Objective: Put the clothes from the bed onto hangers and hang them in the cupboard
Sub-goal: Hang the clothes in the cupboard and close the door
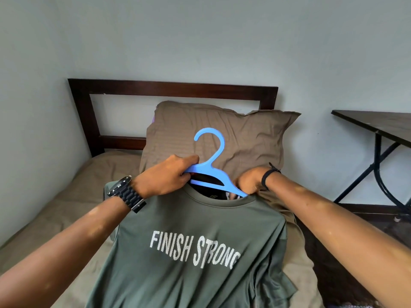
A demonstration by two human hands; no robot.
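A green t-shirt (189, 252) printed "FINISH STRONG" is held up over the bed (55, 210), its collar at the middle of the view. A blue plastic hanger (211, 172) pokes out of the collar, hook upward. My left hand (164, 176) grips the hanger's left arm just above the collar. My right hand (250, 182) pinches the collar's right side where the hanger's right arm goes into the shirt. The hanger's lower ends are hidden inside the shirt.
A brown pillow (222, 132) leans against the dark wooden headboard (169, 87) behind the shirt. A dark folding table (378, 125) stands to the right of the bed. Walls close in on the left and behind.
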